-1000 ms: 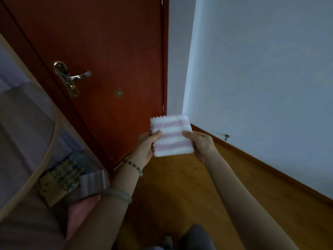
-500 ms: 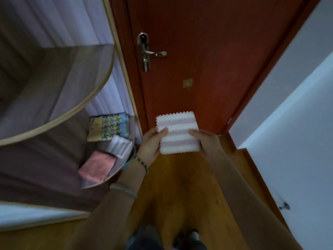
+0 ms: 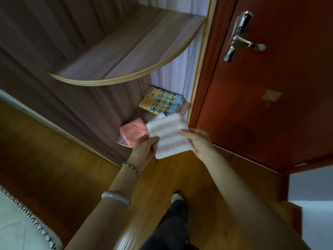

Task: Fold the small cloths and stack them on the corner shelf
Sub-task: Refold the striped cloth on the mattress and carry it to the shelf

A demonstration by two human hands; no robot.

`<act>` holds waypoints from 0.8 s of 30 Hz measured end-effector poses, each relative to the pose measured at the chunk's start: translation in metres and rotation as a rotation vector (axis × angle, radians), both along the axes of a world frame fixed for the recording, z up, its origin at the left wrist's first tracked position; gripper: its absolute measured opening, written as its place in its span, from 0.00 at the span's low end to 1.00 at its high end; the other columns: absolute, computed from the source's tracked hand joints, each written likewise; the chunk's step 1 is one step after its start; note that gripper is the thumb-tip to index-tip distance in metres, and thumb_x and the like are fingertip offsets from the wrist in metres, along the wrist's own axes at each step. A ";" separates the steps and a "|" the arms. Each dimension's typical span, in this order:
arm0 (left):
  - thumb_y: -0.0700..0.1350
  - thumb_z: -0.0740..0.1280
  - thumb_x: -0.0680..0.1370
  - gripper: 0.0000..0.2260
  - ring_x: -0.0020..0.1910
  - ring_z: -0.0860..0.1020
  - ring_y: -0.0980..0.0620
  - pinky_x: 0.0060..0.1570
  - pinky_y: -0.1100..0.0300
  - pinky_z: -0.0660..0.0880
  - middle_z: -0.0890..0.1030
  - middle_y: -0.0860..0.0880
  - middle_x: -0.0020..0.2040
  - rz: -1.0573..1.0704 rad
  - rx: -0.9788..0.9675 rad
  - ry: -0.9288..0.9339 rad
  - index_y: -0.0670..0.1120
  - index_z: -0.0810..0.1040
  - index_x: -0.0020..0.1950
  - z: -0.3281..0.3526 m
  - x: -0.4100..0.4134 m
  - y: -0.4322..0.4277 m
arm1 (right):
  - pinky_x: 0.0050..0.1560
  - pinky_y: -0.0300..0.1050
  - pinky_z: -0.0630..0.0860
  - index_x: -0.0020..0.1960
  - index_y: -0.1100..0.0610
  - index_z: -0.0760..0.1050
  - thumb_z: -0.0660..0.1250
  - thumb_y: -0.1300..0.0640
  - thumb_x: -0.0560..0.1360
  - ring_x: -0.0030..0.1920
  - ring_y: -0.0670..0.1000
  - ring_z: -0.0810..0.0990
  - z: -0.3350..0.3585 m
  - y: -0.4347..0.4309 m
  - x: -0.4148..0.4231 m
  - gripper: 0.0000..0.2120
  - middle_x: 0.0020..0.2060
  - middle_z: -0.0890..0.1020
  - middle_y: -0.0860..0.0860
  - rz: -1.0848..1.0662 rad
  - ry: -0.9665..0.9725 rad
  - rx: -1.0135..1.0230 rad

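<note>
Mostly hidden behind the striped cloth (image 3: 169, 139), pinched by left hand (image 3: 142, 152) and right hand (image 3: 198, 143), lies a pale cloth (image 3: 161, 115).

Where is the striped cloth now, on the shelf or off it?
Off it. The left hand and right hand hold the striped cloth near the shelf.

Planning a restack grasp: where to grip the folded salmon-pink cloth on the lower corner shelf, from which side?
Probably pinch the folded salmon-pink cloth at its near edge, coming from the open curved front of the lower shelf: it lies flat by that rim, wall panel behind, upper shelf overhead.
</note>
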State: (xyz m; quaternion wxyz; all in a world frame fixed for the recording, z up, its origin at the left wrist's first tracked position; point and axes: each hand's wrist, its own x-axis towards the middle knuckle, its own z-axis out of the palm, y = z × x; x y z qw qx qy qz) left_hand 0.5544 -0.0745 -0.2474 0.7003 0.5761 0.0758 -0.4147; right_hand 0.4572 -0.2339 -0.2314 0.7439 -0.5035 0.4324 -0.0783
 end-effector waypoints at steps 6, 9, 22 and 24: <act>0.36 0.68 0.76 0.08 0.33 0.72 0.47 0.40 0.55 0.72 0.71 0.43 0.35 0.060 0.192 -0.038 0.40 0.71 0.40 -0.058 0.030 -0.030 | 0.36 0.40 0.74 0.53 0.66 0.79 0.73 0.61 0.72 0.39 0.47 0.78 -0.055 -0.040 0.044 0.13 0.40 0.82 0.52 0.146 0.068 0.002; 0.39 0.71 0.75 0.07 0.34 0.75 0.48 0.44 0.48 0.77 0.75 0.42 0.35 0.082 0.260 -0.078 0.38 0.74 0.43 -0.075 0.044 -0.046 | 0.24 0.32 0.68 0.53 0.65 0.79 0.72 0.61 0.73 0.22 0.38 0.71 -0.082 -0.058 0.063 0.11 0.23 0.77 0.42 0.162 0.134 0.023; 0.43 0.74 0.73 0.09 0.32 0.75 0.48 0.39 0.48 0.77 0.79 0.43 0.33 0.246 0.507 -0.252 0.37 0.80 0.41 -0.195 0.109 -0.094 | 0.35 0.45 0.68 0.41 0.73 0.75 0.72 0.60 0.71 0.36 0.51 0.72 -0.205 -0.103 0.158 0.15 0.33 0.73 0.55 0.330 0.197 -0.262; 0.45 0.74 0.73 0.10 0.33 0.76 0.48 0.38 0.51 0.76 0.79 0.44 0.32 0.229 0.545 -0.288 0.39 0.80 0.40 -0.199 0.115 -0.098 | 0.36 0.45 0.71 0.42 0.70 0.78 0.72 0.61 0.72 0.37 0.52 0.76 -0.211 -0.107 0.166 0.11 0.34 0.77 0.54 0.332 0.191 -0.255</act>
